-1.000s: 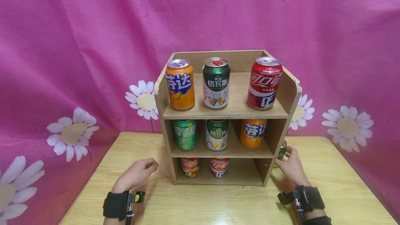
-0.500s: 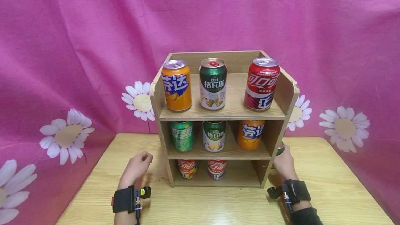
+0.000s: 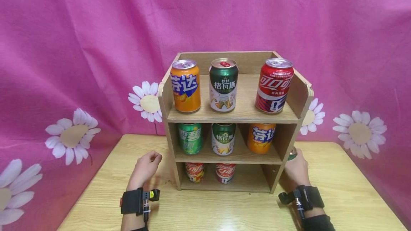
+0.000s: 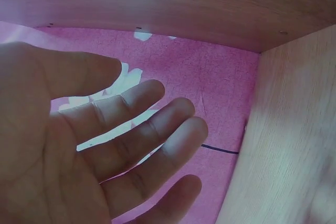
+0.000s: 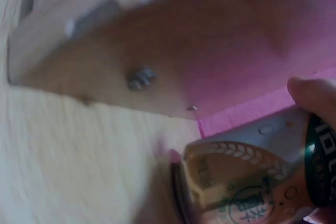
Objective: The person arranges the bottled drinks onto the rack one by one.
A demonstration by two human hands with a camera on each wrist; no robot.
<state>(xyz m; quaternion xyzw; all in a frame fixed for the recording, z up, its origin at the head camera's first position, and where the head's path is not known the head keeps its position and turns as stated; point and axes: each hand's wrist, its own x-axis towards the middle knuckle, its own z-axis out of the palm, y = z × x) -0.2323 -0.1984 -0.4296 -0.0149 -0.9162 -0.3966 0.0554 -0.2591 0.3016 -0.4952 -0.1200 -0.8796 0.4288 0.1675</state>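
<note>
Beside the right wall of the small wooden shelf (image 3: 221, 117), my right hand (image 3: 297, 170) grips a green, white and gold drink can (image 5: 247, 177). Only the can's top shows in the head view, as the hand covers most of it. In the right wrist view, the thumb (image 5: 315, 95) lies along the can's side near the shelf's side board. Whether the can's base touches the table cannot be told. My left hand (image 3: 146, 168) holds nothing, left of the shelf, its fingers (image 4: 152, 156) relaxed and slightly bent.
Cans stand on every tier: an orange can (image 3: 185, 86), a green-white can (image 3: 223, 85) and a red can (image 3: 274, 86) on top. A green can (image 3: 190, 139) is among those in the middle, and red cans (image 3: 225, 173) stand below. A pink cloth (image 3: 96, 45) hangs behind the table (image 3: 205, 209).
My right hand has closed further round the can and now hides more of it. The left hand has moved slightly up and to the right. The cans on the shelf have kept their places.
</note>
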